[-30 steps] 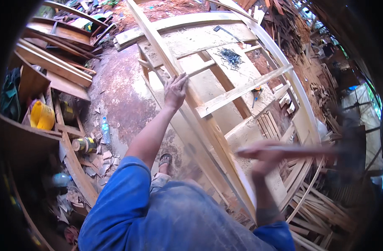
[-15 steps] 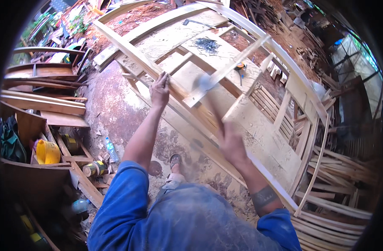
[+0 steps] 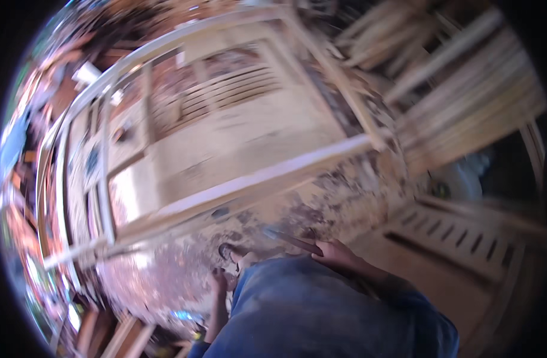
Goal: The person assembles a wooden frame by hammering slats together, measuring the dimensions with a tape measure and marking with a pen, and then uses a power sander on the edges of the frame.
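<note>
The whole picture is smeared by motion. My right hand [image 3: 334, 255] is closed round the handle of a hammer [image 3: 298, 242], held low in front of my body. The hammer's head points left, over the dusty floor. My left hand [image 3: 218, 278] hangs beside my body, away from the woodwork, and its fingers are too blurred to read. Beyond both hands lies a large wooden frame [image 3: 267, 177] with crosspieces, its long near rail running up to the right. A panel of pale board [image 3: 243, 140] lies within the frame, beside several parallel slats [image 3: 237, 89].
Long timber is stacked [image 3: 470, 107] at the right. A slotted wooden piece [image 3: 446, 232] stands at the lower right. A plastic bottle [image 3: 187, 315] lies on the floor by my left arm. My sandalled foot [image 3: 227, 252] is between my hands and the frame.
My view has swung to the right. My left hand has come off the wooden rail and dropped to my side. My right hand has drawn the hammer back from the frame toward my body.
</note>
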The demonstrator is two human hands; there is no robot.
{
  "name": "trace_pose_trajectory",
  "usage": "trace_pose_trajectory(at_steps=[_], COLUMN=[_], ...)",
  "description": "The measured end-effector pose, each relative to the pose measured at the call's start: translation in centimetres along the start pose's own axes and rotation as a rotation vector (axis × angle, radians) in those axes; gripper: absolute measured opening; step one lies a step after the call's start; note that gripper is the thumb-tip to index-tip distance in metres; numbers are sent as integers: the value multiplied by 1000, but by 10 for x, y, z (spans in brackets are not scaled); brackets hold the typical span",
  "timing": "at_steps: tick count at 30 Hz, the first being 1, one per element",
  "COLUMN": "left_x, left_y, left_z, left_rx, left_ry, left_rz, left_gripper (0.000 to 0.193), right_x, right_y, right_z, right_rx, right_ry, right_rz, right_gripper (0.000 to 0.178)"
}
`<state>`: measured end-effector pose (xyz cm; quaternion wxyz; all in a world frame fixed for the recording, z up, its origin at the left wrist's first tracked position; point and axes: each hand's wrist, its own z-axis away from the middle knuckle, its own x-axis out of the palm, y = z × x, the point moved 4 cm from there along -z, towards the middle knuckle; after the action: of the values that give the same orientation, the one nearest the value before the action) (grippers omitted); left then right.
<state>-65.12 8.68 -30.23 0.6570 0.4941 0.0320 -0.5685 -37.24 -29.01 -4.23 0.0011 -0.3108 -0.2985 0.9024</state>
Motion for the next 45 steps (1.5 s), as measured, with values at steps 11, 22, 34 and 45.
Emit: trace_pose_trajectory(at_steps=[11, 22, 34, 45], left_x=[183, 398, 491, 430], left_y=[496, 604, 830, 814], left_z=[185, 254, 256, 219], left_rx=[757, 1179, 1030, 402], left_ry=[-630, -919, -1006, 361], left_rz=[-210, 50, 289, 515], left_gripper=[31, 13, 16, 10], right_x=[-27, -219, -504, -595], right_y=[243, 352, 454, 481], right_z=[132, 140, 36, -119], right_rx=[483, 553, 315, 51], right_ry=[365, 806, 522, -56], right_rz=[-539, -962, -518, -372], right_gripper=[38, 20, 24, 26])
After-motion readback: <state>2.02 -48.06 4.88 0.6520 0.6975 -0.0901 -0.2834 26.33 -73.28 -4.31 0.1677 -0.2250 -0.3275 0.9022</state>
